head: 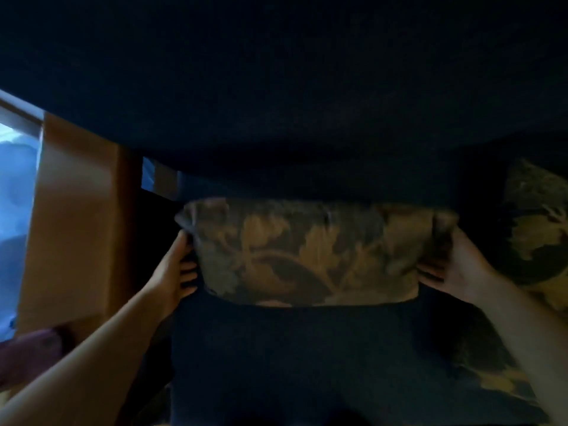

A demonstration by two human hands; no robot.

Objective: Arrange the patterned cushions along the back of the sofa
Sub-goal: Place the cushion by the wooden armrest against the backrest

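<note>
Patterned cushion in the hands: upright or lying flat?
Upright: the patterned cushion stands against the sofa back, left hand and right hand gripping its sides.

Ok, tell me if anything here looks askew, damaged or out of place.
Nothing looks damaged. The patterned cushion is held level by the left hand and right hand against the dark sofa back. A second patterned cushion at the right edge sits tilted. The dim light hides finer detail.

the centre cushion (313, 253) is showing gold leaf shapes on dim brown-grey; the cushion at right (534, 222) is showing yellow leaves on dark; the sofa (276, 348) is looking dark navy.
</note>
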